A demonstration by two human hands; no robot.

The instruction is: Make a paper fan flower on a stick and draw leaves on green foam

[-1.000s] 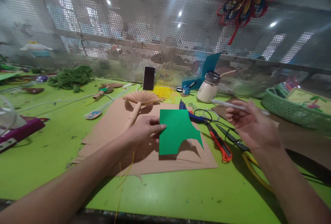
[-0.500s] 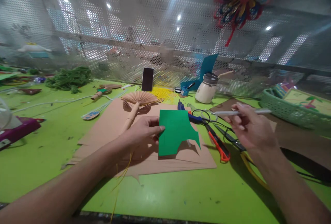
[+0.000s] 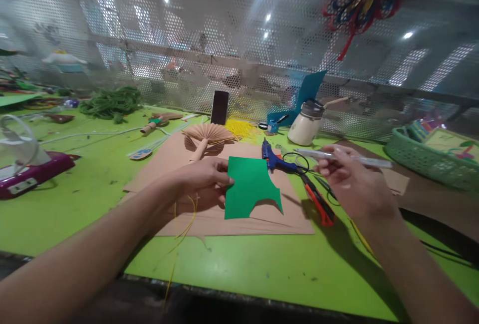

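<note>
Pen nears the paper (image 3: 250, 189) at frame centre.
The left hand (image 3: 204, 176) pinches the paper's left edge, thumb on top, over the cardboard (image 3: 239, 225). The right hand (image 3: 352, 184), fingers clamped on a level white pen (image 3: 310, 153), has drifted left within the last second, above the glue gun (image 3: 271, 157) and cutter (image 3: 318, 203). No writing is legible.

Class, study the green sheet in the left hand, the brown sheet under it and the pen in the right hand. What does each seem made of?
The green sheet looks like thin matte paper or card: clean cut edges, one corner lifted. The brown sheet is likely kraft paper or card, dull and flat. The pen is probably plastic, with a pale, smooth barrel.
</note>
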